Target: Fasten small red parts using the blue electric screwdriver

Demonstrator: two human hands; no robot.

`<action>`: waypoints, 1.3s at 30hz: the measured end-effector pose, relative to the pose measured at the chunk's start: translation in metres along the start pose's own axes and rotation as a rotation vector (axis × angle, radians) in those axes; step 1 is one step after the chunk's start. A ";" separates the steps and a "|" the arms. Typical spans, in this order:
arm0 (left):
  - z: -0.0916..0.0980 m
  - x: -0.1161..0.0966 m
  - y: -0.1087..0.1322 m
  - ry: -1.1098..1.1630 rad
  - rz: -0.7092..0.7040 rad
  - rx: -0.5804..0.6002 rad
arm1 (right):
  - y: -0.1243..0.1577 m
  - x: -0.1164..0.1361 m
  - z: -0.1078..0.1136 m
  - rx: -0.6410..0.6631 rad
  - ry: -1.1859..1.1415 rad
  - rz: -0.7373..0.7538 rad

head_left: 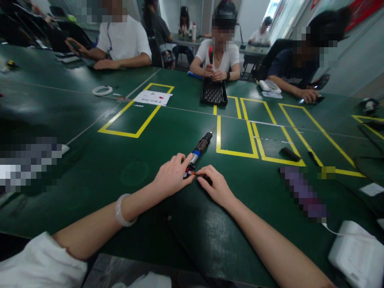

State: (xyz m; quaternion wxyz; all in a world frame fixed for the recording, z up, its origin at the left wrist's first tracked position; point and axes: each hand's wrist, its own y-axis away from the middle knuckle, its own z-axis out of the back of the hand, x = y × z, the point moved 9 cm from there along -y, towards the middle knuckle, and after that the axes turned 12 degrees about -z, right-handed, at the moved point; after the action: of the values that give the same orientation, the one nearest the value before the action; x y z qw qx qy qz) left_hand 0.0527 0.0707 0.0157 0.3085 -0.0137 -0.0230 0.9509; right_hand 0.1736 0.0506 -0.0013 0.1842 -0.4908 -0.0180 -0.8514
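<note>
An electric screwdriver [201,149] with part of its inside exposed lies on the green table, its thin bit pointing away from me and to the right. A silver and blue motor-like section and small red and orange parts show near its rear end. My left hand [174,174] wraps over that rear end, thumb and fingers closed around it. Just to the right, my right hand [216,185] is closed in a pinch beside the orange part. What its fingertips hold is too small to make out.
Yellow tape rectangles [237,153] mark the green table. A phone [304,192], a white charger [357,254] and a black object [290,154] lie to the right. Ahead are a black tray [214,100], a paper sheet [153,97] and a tape roll [102,91]. Several people sit opposite.
</note>
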 end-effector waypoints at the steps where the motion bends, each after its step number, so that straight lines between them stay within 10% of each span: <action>1: 0.001 0.003 0.002 -0.014 0.001 0.003 | 0.000 -0.001 0.000 0.003 0.006 -0.005; 27: -0.002 0.283 0.062 -0.071 0.504 0.151 | -0.001 0.000 -0.002 0.031 0.080 -0.007; 39: 0.024 0.243 0.059 -0.286 0.490 0.025 | -0.001 0.000 -0.003 0.038 0.075 -0.012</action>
State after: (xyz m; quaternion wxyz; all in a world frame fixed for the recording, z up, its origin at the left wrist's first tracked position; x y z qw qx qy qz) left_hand -0.1792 0.1644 0.0339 0.0633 0.1191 -0.0503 0.9896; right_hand 0.1707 0.0512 -0.0022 0.1891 -0.4547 -0.0301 -0.8698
